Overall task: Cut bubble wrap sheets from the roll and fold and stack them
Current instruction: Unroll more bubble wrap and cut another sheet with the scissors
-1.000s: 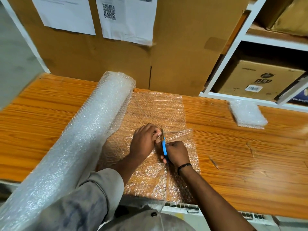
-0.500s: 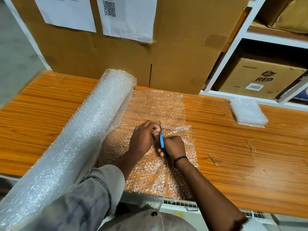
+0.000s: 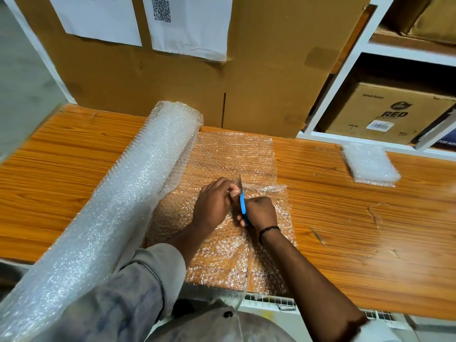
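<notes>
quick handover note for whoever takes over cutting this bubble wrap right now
Right hand: shut on the blue-handled scissors, mid-cut.
Left hand: pressing the unrolled sheet flat beside the blades.
Roll lies on the table's left side.
Done: the cut runs from the near edge to about mid-sheet; one folded stack sits far right.
Left: finish the cut, fold, stack.

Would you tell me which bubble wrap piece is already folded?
The small folded bubble wrap stack at the table's far right; the sheet beside the roll lies flat.

Roll (image 3: 118,206) left of unrolled sheet (image 3: 234,156); folded stack (image 3: 370,165) far right
</notes>
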